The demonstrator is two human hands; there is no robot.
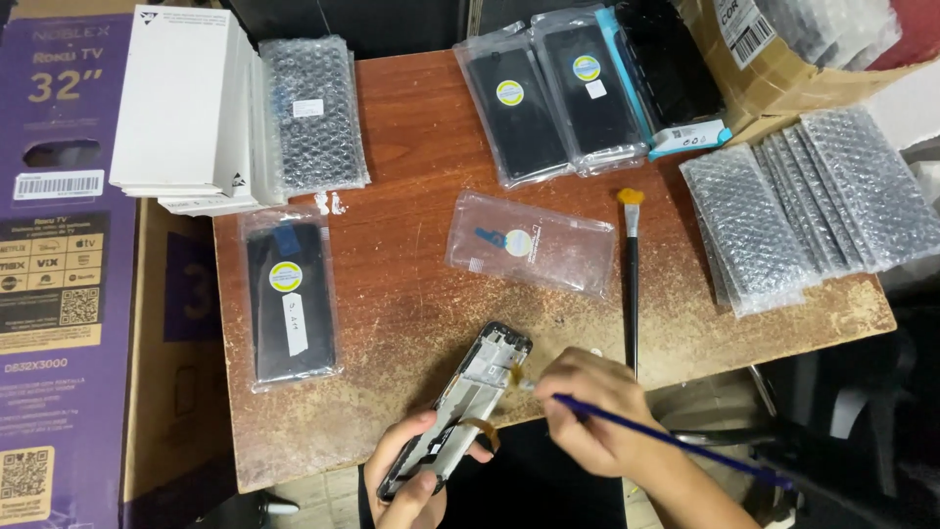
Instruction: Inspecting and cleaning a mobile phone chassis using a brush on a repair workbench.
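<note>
My left hand (413, 470) grips the lower end of a phone screen frame (468, 392), held tilted over the front edge of the brown wooden table (411, 176), its bare inner side up and an orange flex cable hanging from it. My right hand (587, 407) holds a thin blue-handled brush (666, 438) whose tip touches the upper part of the frame.
An empty clear sleeve (531, 243) and a second brush (632, 279) lie mid-table. A bagged black screen (288, 299) rests at left. Bagged screens (553, 98), white boxes (186, 103) and bubble-wrap packs (793, 211) line the back and right. A purple box (59, 264) stands left.
</note>
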